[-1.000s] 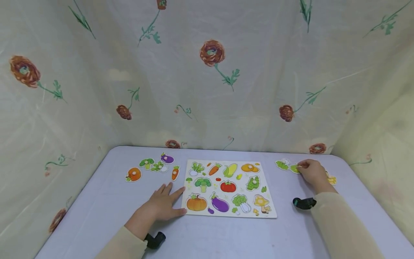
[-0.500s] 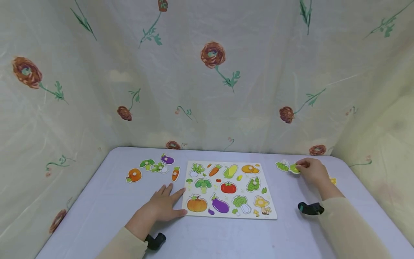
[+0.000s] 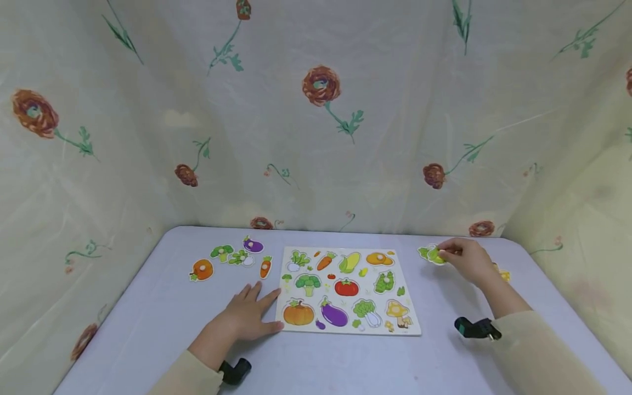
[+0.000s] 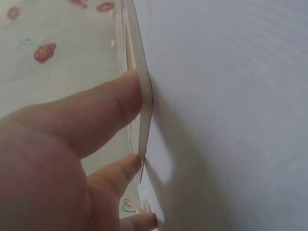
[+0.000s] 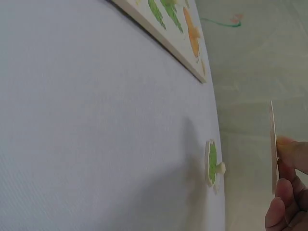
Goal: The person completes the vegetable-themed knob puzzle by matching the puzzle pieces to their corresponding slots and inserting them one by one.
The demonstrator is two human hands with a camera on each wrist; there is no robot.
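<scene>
My left hand lies with spread fingers at the left edge of a white vegetable puzzle board; in the left wrist view the thumb touches the board's edge. At the right, my right hand pinches a green knobbed puzzle piece between thumb and fingers. The right wrist view shows this piece edge-on, lifted above the table. Below it lies another green knobbed piece, partly covered in the head view. Knobbed potato and asparagus pieces sit in the board.
Left of the board lie loose pumpkin, broccoli, eggplant and carrot pieces, plus a green-and-white one. A yellow piece shows behind my right wrist. Flowered cloth hangs around the table.
The right hand has lifted the green piece and shifted left with it, over the neighbouring green piece. My left hand stays at the board's edge.
</scene>
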